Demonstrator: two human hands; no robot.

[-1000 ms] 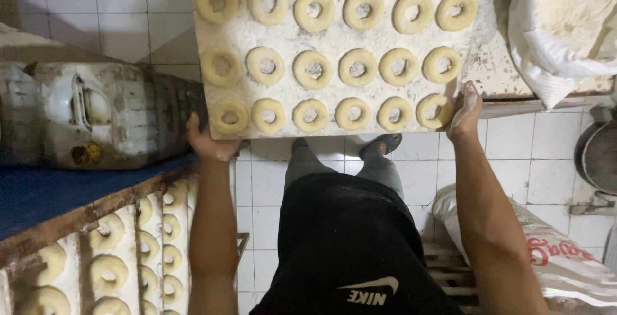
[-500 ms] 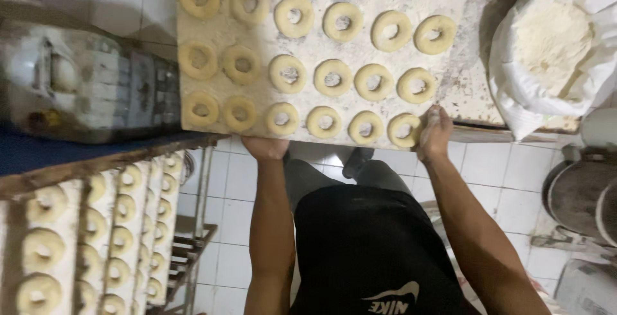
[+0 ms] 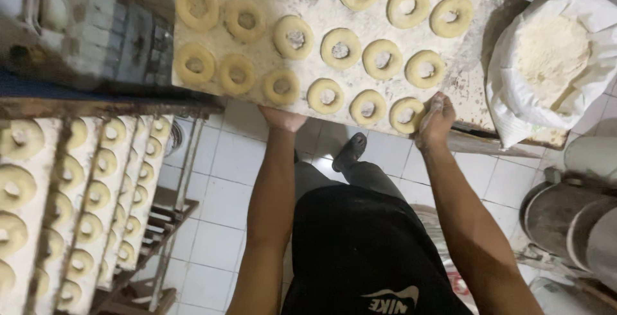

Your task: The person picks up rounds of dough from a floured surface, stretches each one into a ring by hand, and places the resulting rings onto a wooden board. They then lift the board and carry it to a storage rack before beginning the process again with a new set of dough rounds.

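Both hands are on the near edge of a floured board [image 3: 334, 13] loaded with rows of raw dough rings [image 3: 340, 47]. The left hand [image 3: 281, 119] sits under the edge near the middle, fingers tucked beneath the board, so I can't tell how tightly they're curled. The right hand [image 3: 436, 122] is clenched on the edge close to the near right corner, thumb up top right beside the last ring in the front row. The board is tilted a bit in view and held up over the tiled floor [image 3: 225, 186].

To the left there's a rack [image 3: 144, 238] with several more boards full of rings stacked one over another, and above it a shelf with some greyish machine [image 3: 77, 26] on it. On the right, an open white sack [image 3: 553, 64] of flour sits just beside the board's right edge, and a round metal pot [image 3: 572, 222] is below that. One foot in a dark sandal [image 3: 350, 151] shows on the floor between the arms.
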